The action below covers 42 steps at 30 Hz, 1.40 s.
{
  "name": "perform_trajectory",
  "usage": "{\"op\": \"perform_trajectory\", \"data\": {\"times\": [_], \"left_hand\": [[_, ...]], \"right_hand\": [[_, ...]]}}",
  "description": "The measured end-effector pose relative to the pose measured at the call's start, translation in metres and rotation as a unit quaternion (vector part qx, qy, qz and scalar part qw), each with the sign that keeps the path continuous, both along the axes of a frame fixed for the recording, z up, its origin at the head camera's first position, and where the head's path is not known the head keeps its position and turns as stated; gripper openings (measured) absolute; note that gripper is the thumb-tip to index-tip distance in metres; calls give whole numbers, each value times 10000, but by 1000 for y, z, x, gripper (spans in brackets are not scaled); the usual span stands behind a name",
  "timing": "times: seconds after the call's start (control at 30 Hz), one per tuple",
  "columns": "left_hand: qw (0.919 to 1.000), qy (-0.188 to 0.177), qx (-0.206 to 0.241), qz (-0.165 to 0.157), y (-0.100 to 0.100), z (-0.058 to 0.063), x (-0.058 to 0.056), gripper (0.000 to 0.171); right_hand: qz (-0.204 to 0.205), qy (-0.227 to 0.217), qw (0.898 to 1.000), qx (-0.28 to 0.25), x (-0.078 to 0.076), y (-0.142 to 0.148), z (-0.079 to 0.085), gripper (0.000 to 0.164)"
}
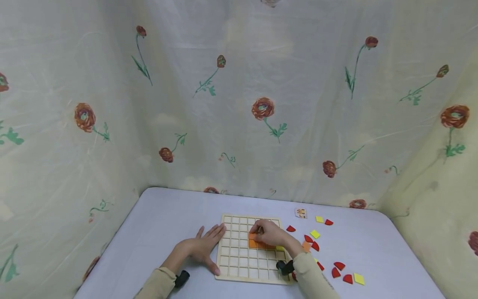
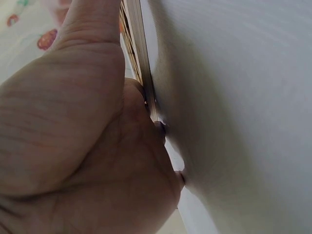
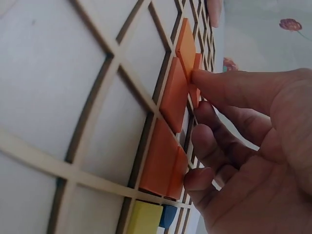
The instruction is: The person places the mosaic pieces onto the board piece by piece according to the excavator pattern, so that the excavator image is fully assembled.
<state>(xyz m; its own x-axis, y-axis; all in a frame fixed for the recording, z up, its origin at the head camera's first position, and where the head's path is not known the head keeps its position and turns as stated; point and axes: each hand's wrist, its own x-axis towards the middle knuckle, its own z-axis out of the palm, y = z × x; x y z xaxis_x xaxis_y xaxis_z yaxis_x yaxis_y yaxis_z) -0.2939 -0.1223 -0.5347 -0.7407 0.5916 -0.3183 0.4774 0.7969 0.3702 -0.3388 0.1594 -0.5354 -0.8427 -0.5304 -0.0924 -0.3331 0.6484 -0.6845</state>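
Observation:
A wooden grid board [image 1: 239,261] lies on the pale table [image 1: 168,216]. My left hand [image 1: 203,248] lies flat on the table, fingers straight, thumb along the board's left edge [image 2: 145,83]. My right hand [image 1: 268,233] is over the board's middle. Its fingertips [image 3: 201,79] pinch a small orange tile [image 3: 196,63] that stands tilted at a cell's edge. Beside it, orange tiles [image 3: 173,95] sit in adjoining cells, with a yellow tile [image 3: 144,219] and a blue piece [image 3: 168,214] one row nearer. In the head view the orange tiles [image 1: 254,243] show below the right hand.
Loose red quarter-round pieces [image 1: 340,265] and yellow squares [image 1: 315,234] are scattered on the table right of the board. A small card [image 1: 301,213] lies near the far edge. Flowered cloth [image 1: 239,104] walls the table on three sides.

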Motion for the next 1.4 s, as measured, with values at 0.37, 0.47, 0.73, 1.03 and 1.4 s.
{"op": "perform_trajectory", "data": {"times": [0.37, 0.47, 0.73, 1.03, 1.4], "left_hand": [[10000, -3, -38, -32, 0, -3, -3, 128], [10000, -3, -39, -11, -1, -3, -2, 128], [10000, -24, -3, -9, -1, -2, -1, 129], [10000, -29, 21, -13, 0, -5, -3, 129], [9999, -120, -16, 42, 1, -4, -3, 131]], "right_hand": [[-206, -177, 9996, 120, 1, -2, 7, 12], [-155, -131, 9998, 93, 0, -1, 5, 12], [-261, -103, 9996, 103, -1, 0, 3, 12], [-329, -7, 9994, 114, 0, 4, 8, 14], [-1428, 65, 9894, 251, -6, 71, 22, 18]]}}
